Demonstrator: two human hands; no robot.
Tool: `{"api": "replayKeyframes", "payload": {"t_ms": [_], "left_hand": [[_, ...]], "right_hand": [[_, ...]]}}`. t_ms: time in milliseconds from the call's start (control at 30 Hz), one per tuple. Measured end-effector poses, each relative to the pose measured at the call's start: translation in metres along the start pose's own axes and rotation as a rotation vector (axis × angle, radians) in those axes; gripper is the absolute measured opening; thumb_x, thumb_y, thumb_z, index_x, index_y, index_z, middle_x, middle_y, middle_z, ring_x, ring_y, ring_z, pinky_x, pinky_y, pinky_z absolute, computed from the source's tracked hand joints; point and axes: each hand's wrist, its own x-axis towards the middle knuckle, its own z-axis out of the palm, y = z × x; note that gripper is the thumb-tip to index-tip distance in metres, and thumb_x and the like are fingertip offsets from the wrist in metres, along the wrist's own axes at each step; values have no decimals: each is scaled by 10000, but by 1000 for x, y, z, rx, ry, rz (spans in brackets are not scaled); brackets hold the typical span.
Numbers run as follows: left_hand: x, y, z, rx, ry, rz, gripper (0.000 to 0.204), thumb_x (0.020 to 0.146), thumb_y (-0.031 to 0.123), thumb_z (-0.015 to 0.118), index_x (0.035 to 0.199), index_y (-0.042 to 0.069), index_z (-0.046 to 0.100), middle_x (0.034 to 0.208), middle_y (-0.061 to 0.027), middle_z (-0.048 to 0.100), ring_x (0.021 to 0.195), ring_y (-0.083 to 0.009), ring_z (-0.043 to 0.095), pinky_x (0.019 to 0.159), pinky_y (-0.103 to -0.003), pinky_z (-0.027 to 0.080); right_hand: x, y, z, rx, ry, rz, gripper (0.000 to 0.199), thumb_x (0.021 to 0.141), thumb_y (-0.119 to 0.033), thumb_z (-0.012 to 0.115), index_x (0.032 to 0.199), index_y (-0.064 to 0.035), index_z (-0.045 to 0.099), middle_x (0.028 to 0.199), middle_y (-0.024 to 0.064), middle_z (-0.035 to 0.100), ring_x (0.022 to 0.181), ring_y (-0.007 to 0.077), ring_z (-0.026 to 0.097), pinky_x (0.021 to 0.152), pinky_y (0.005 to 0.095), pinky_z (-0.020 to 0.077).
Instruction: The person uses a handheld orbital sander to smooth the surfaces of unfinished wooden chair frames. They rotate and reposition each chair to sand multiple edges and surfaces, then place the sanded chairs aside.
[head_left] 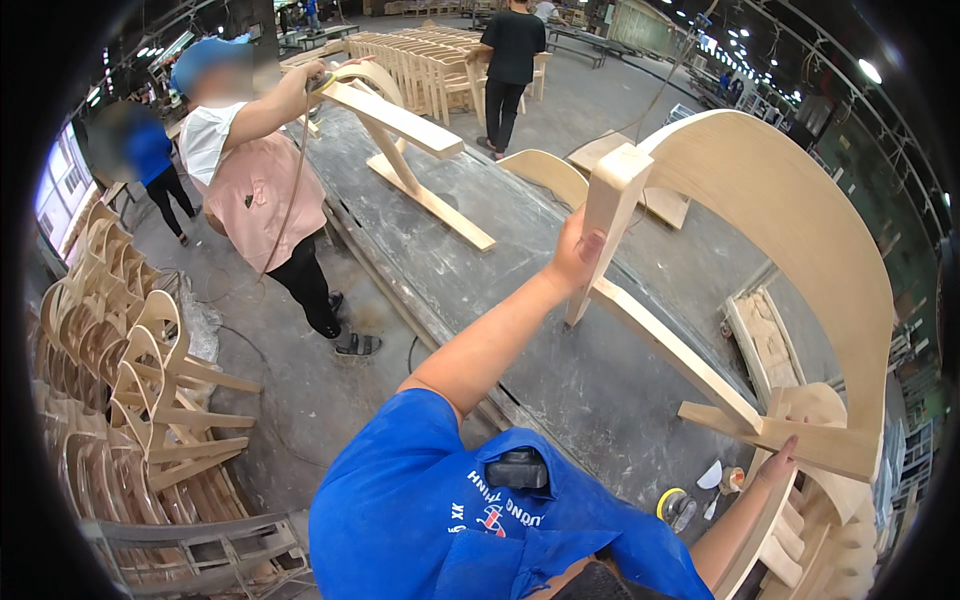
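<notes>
A pale wooden chair frame (800,235) with a wide curved back band rests on the grey workbench (540,330). A straight crossbar (680,355) joins its two legs. My left hand (578,252) is wrapped around the upright leg (617,195) at the band's far end. Lower right, my right hand (778,464) is closed on the frame's near leg (815,442); its fingers are partly hidden. Close to the bench's near end lies a round sander (677,508) with a yellow rim, beside a white half-disc (709,474) and a small cup-like object (732,480).
Across the bench a co-worker in a pink apron (265,205) handles another wooden frame (400,125). Stacked chair frames (150,390) stand on the left floor; more wooden parts (790,535) are at lower right. A person in black (512,60) stands near rows of frames (420,65).
</notes>
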Motion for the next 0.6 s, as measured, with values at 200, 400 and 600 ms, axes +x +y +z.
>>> {"api": "replayKeyframes", "payload": {"t_ms": [200,400,600], "left_hand": [[38,-29,-4,221,68,-109,835,866,780,375,1104,3,569,911,-83,622,896,-184,580,813,-335,464],[65,-12,1,849,612,-219,744,882,514,646,1358,-12,422,1274,-200,529,1182,-313,516,1024,-416,395],[7,87,118,403,-307,133,819,843,401,714,1426,-39,345,1340,-185,493,1239,-297,488,1069,-422,354]], "right_hand": [[36,-3,41,44,155,140,426,982,-193,559,1305,81,517,1225,166,602,1089,251,590,950,366,461],[48,-84,105,-222,22,137,467,920,-196,660,1269,93,548,1222,172,611,1133,268,570,991,358,429],[41,-189,194,-262,-89,-256,853,830,-192,735,1504,-31,238,1553,221,240,1425,331,275,1156,415,220]]}}
